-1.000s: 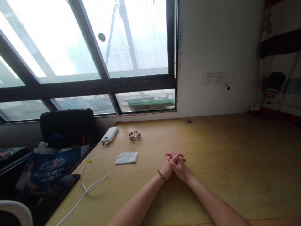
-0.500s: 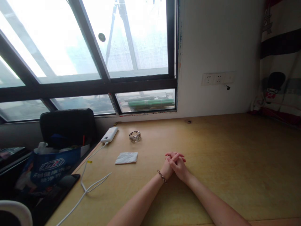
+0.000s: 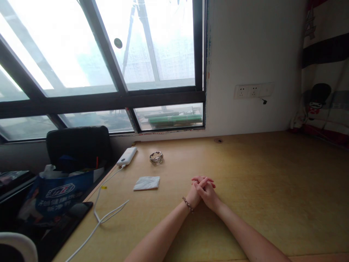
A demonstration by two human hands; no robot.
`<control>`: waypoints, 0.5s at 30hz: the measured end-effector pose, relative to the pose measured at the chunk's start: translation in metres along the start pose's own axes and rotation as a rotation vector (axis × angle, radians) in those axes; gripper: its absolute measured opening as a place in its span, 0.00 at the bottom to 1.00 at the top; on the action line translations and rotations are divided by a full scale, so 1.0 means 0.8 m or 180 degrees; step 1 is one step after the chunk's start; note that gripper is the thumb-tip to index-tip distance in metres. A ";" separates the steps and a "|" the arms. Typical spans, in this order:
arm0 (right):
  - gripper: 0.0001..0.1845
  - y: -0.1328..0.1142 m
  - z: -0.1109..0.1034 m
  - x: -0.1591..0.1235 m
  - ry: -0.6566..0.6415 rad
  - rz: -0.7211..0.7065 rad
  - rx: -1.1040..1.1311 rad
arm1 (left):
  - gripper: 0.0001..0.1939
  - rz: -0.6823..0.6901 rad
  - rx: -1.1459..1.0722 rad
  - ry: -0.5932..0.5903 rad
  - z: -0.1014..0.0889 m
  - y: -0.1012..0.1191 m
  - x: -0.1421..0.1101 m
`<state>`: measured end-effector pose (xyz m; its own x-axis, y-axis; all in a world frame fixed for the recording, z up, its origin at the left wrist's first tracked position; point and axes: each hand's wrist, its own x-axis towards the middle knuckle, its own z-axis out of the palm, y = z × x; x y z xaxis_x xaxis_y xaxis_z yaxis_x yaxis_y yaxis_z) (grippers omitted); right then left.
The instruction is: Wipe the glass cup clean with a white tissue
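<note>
My left hand (image 3: 194,194) and my right hand (image 3: 210,196) are clasped together on the wooden table (image 3: 267,189), their fingers interlaced and closed. No object shows between them, though the palms are hidden. Around my left wrist is a braided bracelet (image 3: 188,205). To the left of my hands lies a folded white tissue (image 3: 146,183), apart from them. Farther back on the table sits a silver openwork bangle (image 3: 156,158).
Along the table's left edge lies a white power bank (image 3: 127,157) with a white cable (image 3: 95,222) trailing toward the front. Beyond that edge are a black chair (image 3: 79,145) and a blue bag (image 3: 58,193). A wall socket panel (image 3: 253,91) is at the back.
</note>
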<state>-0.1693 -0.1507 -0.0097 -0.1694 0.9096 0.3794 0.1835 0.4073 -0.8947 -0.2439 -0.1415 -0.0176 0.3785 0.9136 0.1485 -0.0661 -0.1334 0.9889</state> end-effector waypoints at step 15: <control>0.13 0.004 0.000 0.000 -0.0008 -0.0004 -0.0034 | 0.19 -0.0028 -0.0135 -0.0015 0.001 0.010 -0.002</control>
<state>-0.1686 -0.1493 -0.0125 -0.1722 0.9089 0.3798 0.1938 0.4092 -0.8916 -0.2440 -0.1441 -0.0103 0.3837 0.9128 0.1399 -0.1019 -0.1087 0.9888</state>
